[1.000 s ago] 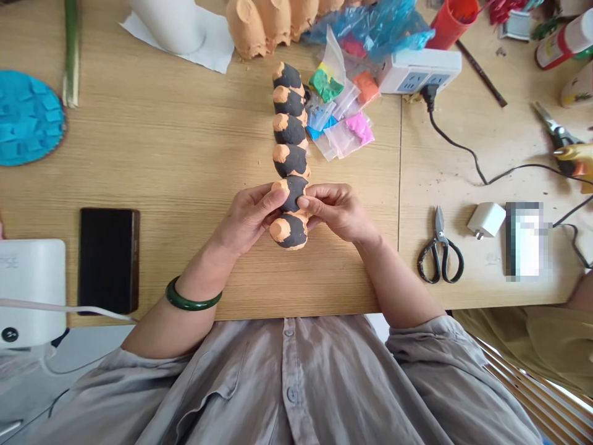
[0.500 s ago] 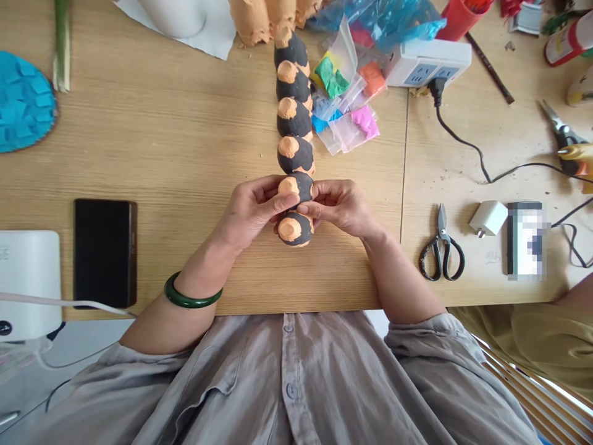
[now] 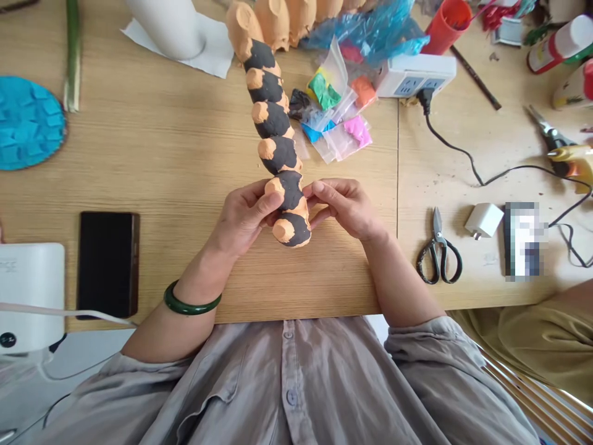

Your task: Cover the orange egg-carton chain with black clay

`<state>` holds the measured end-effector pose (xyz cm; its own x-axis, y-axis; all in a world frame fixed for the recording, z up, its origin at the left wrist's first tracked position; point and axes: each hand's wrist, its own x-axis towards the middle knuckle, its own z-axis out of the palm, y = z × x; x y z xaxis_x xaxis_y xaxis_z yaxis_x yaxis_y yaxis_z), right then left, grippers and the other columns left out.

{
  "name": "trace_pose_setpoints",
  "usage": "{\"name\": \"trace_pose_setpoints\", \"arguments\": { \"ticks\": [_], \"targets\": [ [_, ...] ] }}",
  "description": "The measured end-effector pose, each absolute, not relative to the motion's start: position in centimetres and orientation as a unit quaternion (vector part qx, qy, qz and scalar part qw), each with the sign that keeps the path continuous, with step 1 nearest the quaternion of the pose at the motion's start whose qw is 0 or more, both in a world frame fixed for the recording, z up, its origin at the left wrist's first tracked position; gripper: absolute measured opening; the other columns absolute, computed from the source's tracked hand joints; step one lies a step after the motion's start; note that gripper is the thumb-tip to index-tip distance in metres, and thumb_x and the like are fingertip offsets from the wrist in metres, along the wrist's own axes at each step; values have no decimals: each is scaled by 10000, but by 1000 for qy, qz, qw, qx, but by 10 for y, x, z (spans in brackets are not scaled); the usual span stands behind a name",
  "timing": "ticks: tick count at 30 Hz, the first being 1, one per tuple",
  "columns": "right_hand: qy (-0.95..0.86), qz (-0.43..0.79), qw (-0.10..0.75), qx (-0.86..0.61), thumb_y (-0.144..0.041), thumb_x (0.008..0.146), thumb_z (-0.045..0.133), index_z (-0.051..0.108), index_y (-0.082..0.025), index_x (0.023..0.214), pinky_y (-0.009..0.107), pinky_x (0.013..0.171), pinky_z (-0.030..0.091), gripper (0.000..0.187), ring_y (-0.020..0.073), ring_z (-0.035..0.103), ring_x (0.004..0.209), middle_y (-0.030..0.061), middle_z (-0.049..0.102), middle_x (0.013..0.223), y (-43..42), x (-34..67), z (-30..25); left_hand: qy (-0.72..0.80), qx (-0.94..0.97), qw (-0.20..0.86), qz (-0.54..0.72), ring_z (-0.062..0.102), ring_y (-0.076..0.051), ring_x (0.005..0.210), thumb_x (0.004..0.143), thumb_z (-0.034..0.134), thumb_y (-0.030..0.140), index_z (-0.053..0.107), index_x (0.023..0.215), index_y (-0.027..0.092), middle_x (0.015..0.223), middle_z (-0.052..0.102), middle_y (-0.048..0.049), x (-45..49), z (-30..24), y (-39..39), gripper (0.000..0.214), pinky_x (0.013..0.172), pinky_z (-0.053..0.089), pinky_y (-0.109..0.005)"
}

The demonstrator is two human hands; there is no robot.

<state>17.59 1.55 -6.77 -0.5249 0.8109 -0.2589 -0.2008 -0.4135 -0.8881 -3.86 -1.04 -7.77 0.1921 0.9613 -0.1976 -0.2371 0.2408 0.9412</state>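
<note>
Head view: knobbly orange-and-black strip [image 3: 291, 190] between the hands, long end extending away from the fingers. Left hand [image 3: 245, 216]: thumb and fingers pinching the strip towards its near end. Right hand [image 3: 347, 207]: fingertips at its right edge, thumb clear; cannot tell whether they grip. Under the fingers: wood-grain table [image 3: 185, 154], seam and scattered crumbs to their right. Slatted wood [image 3: 512, 383] and another person's olive clothing [image 3: 532, 327] lie nearer, far right of the fingers. Beyond the right fingertips: coloured packets [image 3: 333, 111] crowding the strip's side, then socket block [image 3: 414, 74], its black cable [image 3: 451, 146] crossing rightward. Right of fingers: scissors [image 3: 438, 247]. Left of fingers: black device [image 3: 108, 264].
</note>
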Motion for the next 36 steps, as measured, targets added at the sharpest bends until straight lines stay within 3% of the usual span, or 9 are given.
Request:
{"name": "trace_pose_setpoints", "arguments": {
  "ticks": [5,11,18,23,26,32,36],
  "targets": [
    [-436,744,348,-368,-671,776,931,768,-163,815,217,639,641,536,96,660,652,-34,669,678,11,167,-67,443,397,662,456,579,-113,636,741,953,689,758,861,165,756,657,-4,-36,-75,-10,571,547,493,-233],
    [-453,739,382,-320,-573,753,983,734,-153,731,218,645,630,489,90,662,647,-18,706,708,10,165,-69,443,402,669,441,509,-92,589,725,946,717,739,781,171,693,558,16,-35,-72,-9,587,495,455,-209],
    [-391,763,366,-363,-589,756,970,817,-177,956,232,642,675,482,130,744,766,16,798,908,12,168,-67,455,386,666,449,612,-123,651,713,963,691,831,917,189,797,684,-23,-37,-74,-9,557,543,535,-233],
    [-410,713,411,-393,-435,900,841,850,-185,994,260,685,703,268,154,780,834,43,828,948,8,169,-61,473,391,645,455,721,-192,778,736,934,712,822,977,196,926,788,-61,-37,-75,-10,580,624,592,-273],
    [-463,665,420,-408,-304,888,754,855,-180,1010,262,705,703,201,169,799,907,51,846,1028,4,168,-59,483,399,630,459,753,-219,854,780,906,704,829,1081,202,992,813,-71,-38,-77,-10,591,652,595,-277],
    [-536,567,432,-452,-204,905,603,866,-174,1090,298,805,701,323,159,791,912,53,854,1061,-4,163,-63,494,409,602,476,759,-216,904,782,925,657,819,1114,198,1021,815,-66,-37,-80,-11,576,673,584,-252],
    [-567,539,424,-456,-195,961,526,851,-194,1211,335,831,702,410,175,815,923,68,860,1189,-8,163,-66,502,405,591,485,731,-195,842,800,903,673,808,1124,213,968,796,-45,-35,-81,-11,570,672,580,-255]
  ]
}}
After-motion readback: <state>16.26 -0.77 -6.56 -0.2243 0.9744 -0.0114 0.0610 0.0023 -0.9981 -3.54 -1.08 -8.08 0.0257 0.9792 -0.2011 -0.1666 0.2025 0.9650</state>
